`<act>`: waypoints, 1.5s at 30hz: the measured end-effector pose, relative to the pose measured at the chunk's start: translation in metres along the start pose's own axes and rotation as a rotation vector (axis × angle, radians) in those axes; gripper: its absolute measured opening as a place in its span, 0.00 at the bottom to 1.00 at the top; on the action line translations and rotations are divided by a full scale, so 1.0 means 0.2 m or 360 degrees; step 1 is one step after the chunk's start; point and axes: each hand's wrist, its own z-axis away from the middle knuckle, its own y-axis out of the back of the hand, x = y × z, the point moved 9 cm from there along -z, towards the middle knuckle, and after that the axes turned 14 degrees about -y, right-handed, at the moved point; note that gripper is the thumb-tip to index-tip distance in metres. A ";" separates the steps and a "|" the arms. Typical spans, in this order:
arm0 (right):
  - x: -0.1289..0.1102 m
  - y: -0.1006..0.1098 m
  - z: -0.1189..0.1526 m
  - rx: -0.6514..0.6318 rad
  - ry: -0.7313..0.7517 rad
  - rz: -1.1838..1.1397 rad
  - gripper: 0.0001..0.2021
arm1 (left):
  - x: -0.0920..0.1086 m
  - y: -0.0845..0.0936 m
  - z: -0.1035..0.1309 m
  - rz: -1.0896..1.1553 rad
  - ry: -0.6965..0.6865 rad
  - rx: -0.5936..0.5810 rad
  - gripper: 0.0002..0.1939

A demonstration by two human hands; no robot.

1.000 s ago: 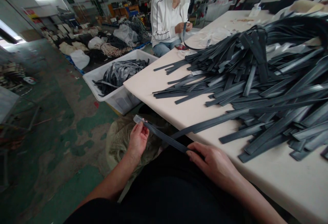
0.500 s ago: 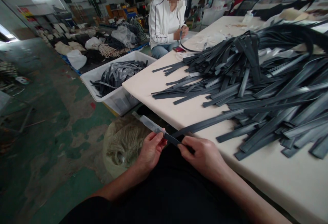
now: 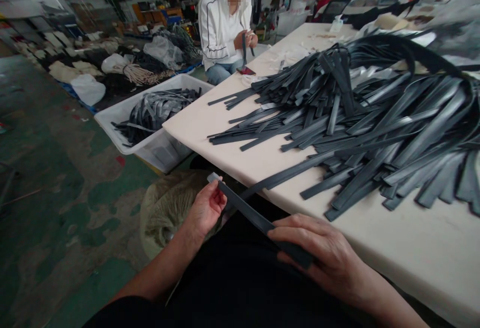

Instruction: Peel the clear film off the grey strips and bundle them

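Observation:
A flat dark grey strap (image 3: 245, 205) runs slantwise between my two hands, above my lap. My left hand (image 3: 206, 208) pinches its far end, where a short whitish piece (image 3: 213, 177) sticks out past the fingertips; what that piece is I cannot make out. My right hand (image 3: 322, 243) is closed round the near end, fingers on top, and the strap's tip shows below them. Another length of dark strap (image 3: 288, 174) hangs from the table edge just beyond the hands; whether it joins the held one is hidden.
A heap of dark straps (image 3: 360, 118) lies across the cream table (image 3: 393, 238) to the right. Beyond the table corner stands a white bin (image 3: 129, 148) holding more straps. A greenish sack (image 3: 161, 218) is on the floor at left. A seated co-worker (image 3: 225, 28) handles a strap.
My right hand has slid away from the left, toward me and rightward, so a longer stretch of strap shows. Much less of the whitish piece is visible. The view has shifted right.

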 end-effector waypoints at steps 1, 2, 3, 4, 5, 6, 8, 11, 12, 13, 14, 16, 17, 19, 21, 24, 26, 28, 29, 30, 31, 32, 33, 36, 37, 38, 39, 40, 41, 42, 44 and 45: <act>-0.01 0.01 -0.01 0.0056 0.0064 0.0025 0.14 | -0.02 -0.01 0.01 -0.0008 0.0053 -0.0007 0.03; -0.02 0.01 -0.02 0.0101 0.0118 0.0053 0.13 | -0.04 -0.02 0.03 -0.0020 0.0104 -0.0020 0.03; -0.02 0.00 -0.05 0.0131 0.0157 0.0081 0.13 | -0.05 -0.02 0.04 -0.0041 0.0152 -0.0042 0.03; -0.02 -0.02 -0.08 0.0149 0.0188 0.0101 0.13 | -0.07 -0.03 0.06 -0.0067 0.0183 -0.0067 0.03; 0.00 -0.04 -0.11 0.0151 0.0202 0.0122 0.14 | -0.08 -0.03 0.08 -0.0100 0.0202 -0.0106 0.04; 0.02 -0.08 -0.15 0.0143 0.0201 0.0148 0.14 | -0.09 -0.04 0.09 -0.0137 0.0216 -0.0165 0.05; 0.06 -0.14 -0.24 0.0167 0.0185 0.0227 0.14 | -0.12 -0.06 0.13 -0.0203 0.0242 -0.0321 0.07; 0.10 -0.20 -0.33 0.0299 0.0249 0.0313 0.14 | -0.16 -0.09 0.17 -0.0183 0.0284 -0.0503 0.11; 0.10 -0.21 -0.34 0.0323 0.0312 0.0278 0.14 | -0.16 -0.10 0.18 -0.0145 0.0286 -0.0526 0.12; 0.10 -0.22 -0.35 0.0319 0.0369 0.0215 0.14 | -0.16 -0.10 0.19 -0.0107 0.0288 -0.0541 0.13; 0.10 -0.23 -0.36 0.0285 0.0412 0.0147 0.14 | -0.17 -0.11 0.21 -0.0075 0.0292 -0.0566 0.13; 0.09 -0.24 -0.36 0.0215 0.0434 0.0069 0.10 | -0.17 -0.13 0.23 -0.0048 0.0289 -0.0648 0.15; 0.09 -0.24 -0.36 0.0204 0.0421 0.0075 0.08 | -0.18 -0.14 0.24 -0.0057 0.0271 -0.0704 0.17; 0.08 -0.22 -0.34 0.0224 0.0386 0.0126 0.09 | -0.18 -0.15 0.24 -0.0109 0.0199 -0.0780 0.21; 0.08 -0.18 -0.32 0.0218 0.0334 0.0093 0.13 | -0.17 -0.11 0.18 -0.0158 0.0153 -0.0703 0.24; 0.09 -0.17 -0.26 0.0024 0.0164 -0.0110 0.15 | -0.15 0.04 0.01 -0.0132 0.0252 -0.0318 0.27; 0.09 -0.18 -0.21 -0.0134 0.0065 -0.0234 0.16 | -0.06 0.17 -0.13 -0.0091 0.0203 -0.0006 0.25; 0.09 -0.21 -0.16 -0.0263 -0.0011 -0.0295 0.17 | 0.09 0.29 -0.27 -0.0069 0.0021 0.0237 0.22; 0.10 -0.22 -0.14 -0.0311 -0.0039 -0.0311 0.17 | 0.17 0.33 -0.33 -0.0064 -0.0086 0.0320 0.20; 0.10 -0.24 -0.12 -0.0353 -0.0064 -0.0320 0.17 | 0.25 0.37 -0.38 -0.0063 -0.0185 0.0382 0.20; 0.11 -0.26 -0.10 -0.0388 -0.0091 -0.0331 0.17 | 0.33 0.39 -0.41 -0.0062 -0.0282 0.0430 0.19; 0.11 -0.28 -0.09 -0.0416 -0.0115 -0.0347 0.16 | 0.41 0.41 -0.44 -0.0059 -0.0390 0.0474 0.19; 0.12 -0.29 -0.08 -0.0433 -0.0134 -0.0373 0.16 | 0.48 0.42 -0.45 -0.0057 -0.0503 0.0506 0.18; 0.15 -0.32 -0.08 -0.0450 -0.0198 -0.0505 0.15 | 0.64 0.38 -0.43 -0.0082 -0.0787 0.0475 0.15; 0.16 -0.32 -0.09 -0.0437 -0.0225 -0.0558 0.15 | 0.66 0.34 -0.40 -0.0103 -0.0831 0.0428 0.14; 0.17 -0.31 -0.10 -0.0421 -0.0259 -0.0612 0.15 | 0.66 0.29 -0.37 -0.0138 -0.0848 0.0347 0.13; 0.19 -0.30 -0.11 -0.0400 -0.0292 -0.0676 0.15 | 0.64 0.22 -0.34 -0.0192 -0.0846 0.0225 0.13; 0.20 -0.29 -0.12 -0.0372 -0.0319 -0.0749 0.15 | 0.61 0.14 -0.30 -0.0262 -0.0825 0.0062 0.14; 0.22 -0.26 -0.14 -0.0328 -0.0334 -0.0826 0.16 | 0.57 0.06 -0.25 -0.0344 -0.0792 -0.0126 0.17; 0.23 -0.22 -0.16 -0.0263 -0.0334 -0.0898 0.16 | 0.51 -0.03 -0.20 -0.0435 -0.0743 -0.0322 0.20; 0.27 -0.12 -0.19 -0.0093 -0.0306 -0.1014 0.15 | 0.37 -0.16 -0.08 -0.0615 -0.0601 -0.0654 0.24; 0.29 -0.07 -0.20 -0.0006 -0.0302 -0.1061 0.15 | 0.30 -0.20 -0.03 -0.0694 -0.0512 -0.0759 0.25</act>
